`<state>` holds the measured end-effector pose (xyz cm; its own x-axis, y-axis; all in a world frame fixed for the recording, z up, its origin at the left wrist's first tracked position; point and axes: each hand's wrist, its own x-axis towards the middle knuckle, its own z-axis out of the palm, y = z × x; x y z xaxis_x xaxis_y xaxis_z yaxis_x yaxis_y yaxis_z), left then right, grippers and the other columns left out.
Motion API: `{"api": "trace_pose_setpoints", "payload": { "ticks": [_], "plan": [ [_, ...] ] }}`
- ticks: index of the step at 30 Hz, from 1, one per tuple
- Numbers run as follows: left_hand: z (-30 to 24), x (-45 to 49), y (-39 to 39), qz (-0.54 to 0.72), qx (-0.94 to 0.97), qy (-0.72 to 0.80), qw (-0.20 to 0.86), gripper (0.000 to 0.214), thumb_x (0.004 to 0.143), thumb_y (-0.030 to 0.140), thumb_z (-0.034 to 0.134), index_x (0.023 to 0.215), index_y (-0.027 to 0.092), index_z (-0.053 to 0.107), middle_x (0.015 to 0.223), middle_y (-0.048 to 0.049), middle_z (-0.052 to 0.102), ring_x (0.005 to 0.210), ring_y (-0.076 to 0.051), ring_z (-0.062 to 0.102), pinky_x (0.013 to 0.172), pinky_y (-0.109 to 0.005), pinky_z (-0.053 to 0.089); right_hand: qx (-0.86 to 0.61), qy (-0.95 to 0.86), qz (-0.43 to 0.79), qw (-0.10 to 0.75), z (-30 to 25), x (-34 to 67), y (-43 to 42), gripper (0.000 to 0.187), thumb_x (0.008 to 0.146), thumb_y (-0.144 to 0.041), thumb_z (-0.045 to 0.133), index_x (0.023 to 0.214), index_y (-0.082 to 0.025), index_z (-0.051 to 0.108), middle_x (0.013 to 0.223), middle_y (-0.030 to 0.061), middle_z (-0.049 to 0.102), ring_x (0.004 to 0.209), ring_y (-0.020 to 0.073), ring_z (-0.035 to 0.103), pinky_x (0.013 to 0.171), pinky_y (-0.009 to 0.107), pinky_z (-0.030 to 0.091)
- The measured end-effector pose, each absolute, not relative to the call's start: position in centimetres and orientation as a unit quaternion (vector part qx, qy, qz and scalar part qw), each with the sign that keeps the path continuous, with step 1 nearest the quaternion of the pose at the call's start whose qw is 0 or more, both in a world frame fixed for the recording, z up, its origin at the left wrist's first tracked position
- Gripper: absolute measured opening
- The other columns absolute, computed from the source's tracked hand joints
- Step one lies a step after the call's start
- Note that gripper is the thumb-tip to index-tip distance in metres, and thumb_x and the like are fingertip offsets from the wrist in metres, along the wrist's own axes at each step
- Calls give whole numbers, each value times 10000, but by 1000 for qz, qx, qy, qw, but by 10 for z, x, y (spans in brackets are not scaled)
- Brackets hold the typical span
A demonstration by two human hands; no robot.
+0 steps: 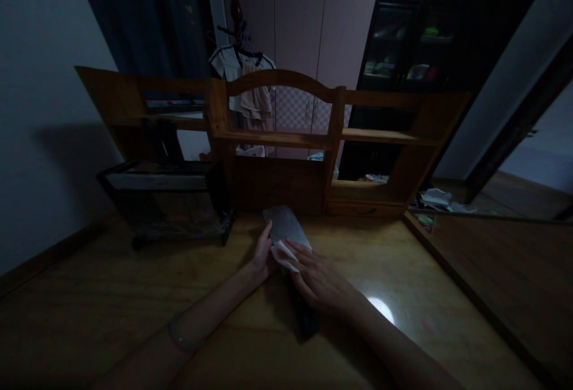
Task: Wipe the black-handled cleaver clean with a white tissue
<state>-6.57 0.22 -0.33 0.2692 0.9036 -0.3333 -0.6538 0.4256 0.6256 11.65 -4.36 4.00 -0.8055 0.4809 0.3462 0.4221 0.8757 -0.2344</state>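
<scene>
A cleaver (286, 226) with a broad grey blade and a dark handle (305, 318) lies at an angle before me, its handle toward my body. My left hand (263, 255) grips the blade's left side, thumb on the upper face and the other fingers hidden beneath. Against the blade near the handle, my right hand (316, 273) presses a folded white tissue (285, 257), fingers laid over it. The light is dim, so fine detail on the blade is hard to make out.
A black knife rack (163, 199) with dark handles in it stands on the left of the wooden table (215, 324). A wooden shelf unit (277, 139) runs along the back. Behind it are a clothes stand (237, 31) and cabinets. A raised wooden ledge (465, 282) borders the right side.
</scene>
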Motion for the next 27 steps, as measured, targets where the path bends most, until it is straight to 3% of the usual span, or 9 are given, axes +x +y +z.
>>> {"api": "trace_pose_setpoints", "payload": {
  "ticks": [3, 8, 15, 20, 27],
  "plan": [
    [-4, -66, 3, 496, 187, 352, 772, 570, 917, 605, 404, 843, 109, 674, 752, -152, 732, 807, -294, 720, 829, -403, 541, -229, -952, 76, 189, 35, 114, -43, 554, 970, -195, 364, 1517, -213, 271, 1580, 28, 256, 1465, 170, 196, 1205, 384, 227],
    [-9, -65, 8, 536, 197, 292, 767, 571, 947, 552, 374, 996, 65, 670, 900, -178, 739, 904, -291, 710, 892, -405, 522, -272, -938, 53, 207, 28, 118, -32, 522, 980, -193, 342, 1501, -196, 313, 1567, 54, 290, 1461, 178, 210, 1202, 393, 239],
    [-3, -62, 7, 556, 171, 309, 753, 544, 950, 522, 403, 1081, 55, 650, 966, -174, 736, 868, -281, 716, 893, -406, 527, -307, -926, 38, 217, 28, 125, -26, 522, 969, -181, 357, 1491, -186, 335, 1559, 67, 310, 1450, 193, 251, 1192, 409, 260],
    [0, -62, 6, 555, 166, 320, 750, 518, 950, 506, 422, 1089, 61, 649, 948, -165, 740, 828, -268, 719, 874, -391, 538, -337, -912, 25, 232, 25, 126, -20, 497, 958, -172, 370, 1454, -178, 403, 1530, 68, 374, 1430, 192, 304, 1186, 401, 279],
    [-4, -62, 7, 561, 163, 318, 747, 506, 939, 483, 455, 1144, 55, 633, 1065, -181, 718, 940, -300, 704, 925, -435, 519, -374, -893, 5, 250, 19, 127, -16, 440, 958, -179, 371, 1375, -136, 502, 1493, 116, 424, 1395, 235, 373, 1160, 426, 331]
  ]
}}
